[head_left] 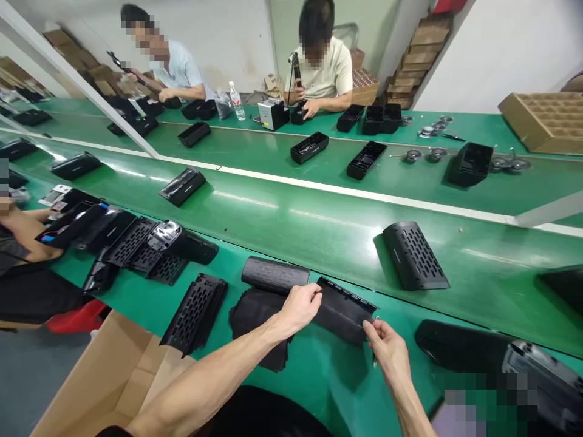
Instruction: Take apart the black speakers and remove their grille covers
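A piece of black cloth (339,315) lies spread over a black grille panel whose slotted far edge (348,294) shows behind it. My left hand (300,308) pinches the cloth at its left end. At the right end, my right hand (389,347) has thumb and fingers closed on the cloth's corner. A thin metal tool, mostly hidden, shows beside my right fingers; its kind I cannot make out. Under my left wrist lies a pile of black cloth pieces (257,315). Just behind that pile rests a rounded black slotted panel (273,274).
Stacked grille panels (195,312) stand left of the cloth pile, above an open cardboard box (113,370). A slotted black housing (412,255) sits on the green conveyor (291,227). Black speaker parts lie at right. Two people work across the line; another person's arm shows at left.
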`<state>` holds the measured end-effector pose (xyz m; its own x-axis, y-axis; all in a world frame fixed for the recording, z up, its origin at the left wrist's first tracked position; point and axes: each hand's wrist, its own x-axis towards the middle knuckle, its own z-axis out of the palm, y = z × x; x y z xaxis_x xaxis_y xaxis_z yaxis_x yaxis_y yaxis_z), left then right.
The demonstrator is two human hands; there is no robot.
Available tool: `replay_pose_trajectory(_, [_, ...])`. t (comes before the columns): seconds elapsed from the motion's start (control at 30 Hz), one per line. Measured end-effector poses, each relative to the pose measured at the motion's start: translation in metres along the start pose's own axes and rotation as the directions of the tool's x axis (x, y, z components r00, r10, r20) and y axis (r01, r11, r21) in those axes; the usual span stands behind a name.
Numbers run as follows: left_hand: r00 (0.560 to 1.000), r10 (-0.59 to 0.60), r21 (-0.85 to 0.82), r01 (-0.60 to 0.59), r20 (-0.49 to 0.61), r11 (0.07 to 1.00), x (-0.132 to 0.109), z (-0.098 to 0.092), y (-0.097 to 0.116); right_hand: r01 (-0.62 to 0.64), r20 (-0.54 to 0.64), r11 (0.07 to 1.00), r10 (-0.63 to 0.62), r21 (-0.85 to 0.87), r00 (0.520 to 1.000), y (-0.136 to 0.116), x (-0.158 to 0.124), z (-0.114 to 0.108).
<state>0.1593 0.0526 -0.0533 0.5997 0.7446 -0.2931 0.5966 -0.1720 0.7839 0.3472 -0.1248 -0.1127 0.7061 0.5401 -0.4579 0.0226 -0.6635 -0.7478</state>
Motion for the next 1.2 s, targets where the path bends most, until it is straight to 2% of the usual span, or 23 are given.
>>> replay_pose_trajectory(0.13, [1.000,0.003,0.055,-0.003,0.004,0.998,0.017,0.008,0.000,-0.025,-0.026,0.997,0.024,-0.076,0.999,0.005,0.019,0.000])
replay_pose_trajectory(0.27, [1.000,0.014,0.108,-0.015,0.010,0.994,0.021,0.013,-0.003,-0.014,-0.064,0.990,0.005,-0.137,0.998,0.011,0.024,0.001])
replay_pose_trajectory(0.43, [0.999,0.039,0.112,-0.040,0.016,0.993,0.012,0.009,0.000,0.039,-0.160,0.987,-0.064,-0.157,0.985,0.011,0.027,0.005])
replay_pose_trajectory(0.6, [1.000,-0.008,0.034,0.008,-0.013,0.999,-0.003,-0.005,0.000,0.150,-0.200,0.977,-0.180,-0.154,0.963,0.001,0.032,0.005])
replay_pose_trajectory(0.7, [0.999,-0.022,0.016,0.022,-0.043,1.000,-0.013,-0.016,-0.002,0.177,-0.132,0.978,-0.191,-0.110,0.973,-0.005,0.034,-0.001])
replay_pose_trajectory(0.83, [0.985,0.017,0.021,-0.014,-0.170,1.000,-0.027,-0.036,0.000,0.143,0.015,0.990,-0.143,0.023,0.990,-0.015,0.026,-0.020])
replay_pose_trajectory(0.9, [0.976,-0.019,-0.048,0.009,-0.219,0.999,-0.031,-0.047,0.003,0.116,0.106,0.988,-0.127,0.101,0.986,-0.022,0.017,-0.031])
replay_pose_trajectory(0.97, [0.981,-0.124,-0.251,0.083,-0.152,0.964,-0.033,-0.058,0.007,0.089,0.197,0.982,-0.121,0.165,0.973,-0.029,0.005,-0.041])
replay_pose_trajectory(1.03, [0.976,-0.209,-0.490,0.212,0.061,0.846,-0.035,-0.066,0.010,0.071,0.265,0.974,-0.128,0.214,0.956,-0.033,-0.009,-0.047])
replay_pose_trajectory(1.1, [0.943,-0.182,-0.621,0.322,0.279,0.714,-0.040,-0.069,0.011,0.049,0.315,0.964,-0.133,0.261,0.940,-0.034,-0.023,-0.048])
replay_pose_trajectory(1.13, [0.930,-0.144,-0.652,0.342,0.338,0.677,-0.043,-0.069,0.010,0.031,0.331,0.958,-0.128,0.285,0.935,-0.034,-0.029,-0.047])
replay_pose_trajectory(1.2, [0.936,-0.074,-0.690,0.305,0.343,0.656,-0.051,-0.067,0.007,-0.017,0.350,0.940,-0.110,0.341,0.930,-0.034,-0.041,-0.043])
